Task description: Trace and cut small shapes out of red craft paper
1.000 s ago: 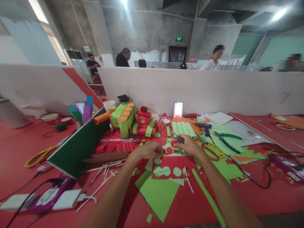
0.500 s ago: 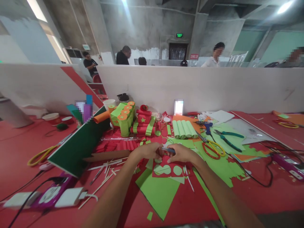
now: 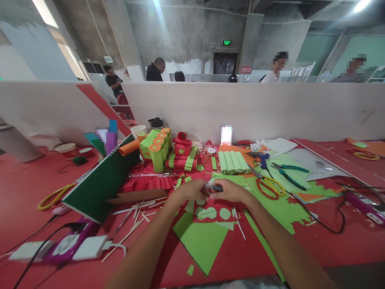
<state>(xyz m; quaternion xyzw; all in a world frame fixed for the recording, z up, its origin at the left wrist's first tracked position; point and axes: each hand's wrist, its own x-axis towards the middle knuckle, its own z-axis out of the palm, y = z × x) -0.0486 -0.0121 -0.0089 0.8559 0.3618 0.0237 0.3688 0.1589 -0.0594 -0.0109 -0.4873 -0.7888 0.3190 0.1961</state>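
Observation:
My left hand (image 3: 195, 188) and my right hand (image 3: 231, 190) meet at the middle of the table, fingers closed. Between them is a slim, pen-like tool (image 3: 214, 187) with a grey-blue barrel. My right fingers pinch it; my left fingertips close around its other end, partly hidden. Just below lies a red sheet (image 3: 216, 217) bearing pale green paper circles (image 3: 225, 213). A larger green sheet (image 3: 201, 243) lies nearer me, under the red one. A thin white stick-like piece (image 3: 240, 228) rests at the red sheet's right side.
Red-and-yellow-handled scissors (image 3: 270, 188), green-handled pliers (image 3: 290, 174) and a blue glue gun (image 3: 263, 160) lie right. Behind my hands stand green paper rolls (image 3: 234, 162) and a green-and-orange paper model (image 3: 156, 146). Left are a dark green board (image 3: 99, 188), wooden sticks (image 3: 135, 224) and a purple power strip (image 3: 70, 243).
The pen-like tool has turned slightly between my fingers, and my hands have shifted a little upward. The red sheet and circles stay in place.

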